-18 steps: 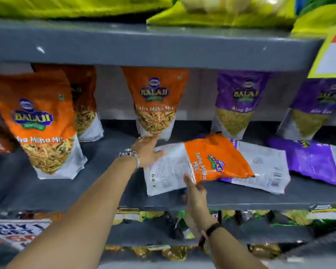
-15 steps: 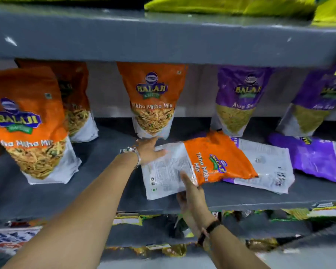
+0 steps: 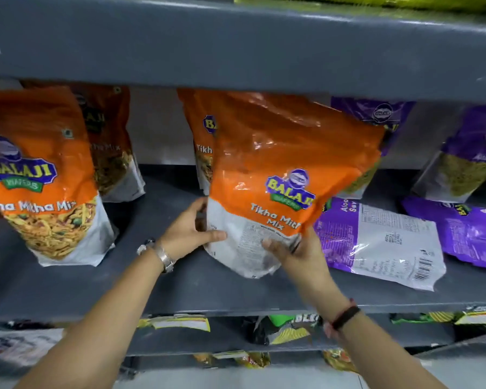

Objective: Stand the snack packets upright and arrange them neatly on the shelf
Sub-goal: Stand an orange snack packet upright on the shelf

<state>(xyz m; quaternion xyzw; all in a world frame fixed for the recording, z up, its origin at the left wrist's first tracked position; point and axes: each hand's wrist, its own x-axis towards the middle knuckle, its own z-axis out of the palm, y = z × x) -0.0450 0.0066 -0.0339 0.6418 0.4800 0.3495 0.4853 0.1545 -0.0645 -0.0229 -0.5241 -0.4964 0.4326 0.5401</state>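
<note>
Both bare arms reach forward, the left hand (image 3: 190, 230) and right hand (image 3: 295, 252) clasped with thumbs forward, wrists banded.

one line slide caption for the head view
Both hands tilt an orange packet upright on the grey shelf.

Grey shelf (image 3: 208, 287): orange packets (image 3: 40, 175) upright, purple packets (image 3: 382, 245) lying flat.

1. Even indoor light, fairly bright, source not visible
2. Glare streaks on the held orange packet (image 3: 286, 153) and the flat purple packet (image 3: 382, 242)
3. Dark shadow under the upper shelf (image 3: 236, 51)
4. Wide-angle bending at edges; soft motion blur, lower shelves unsharp
</note>
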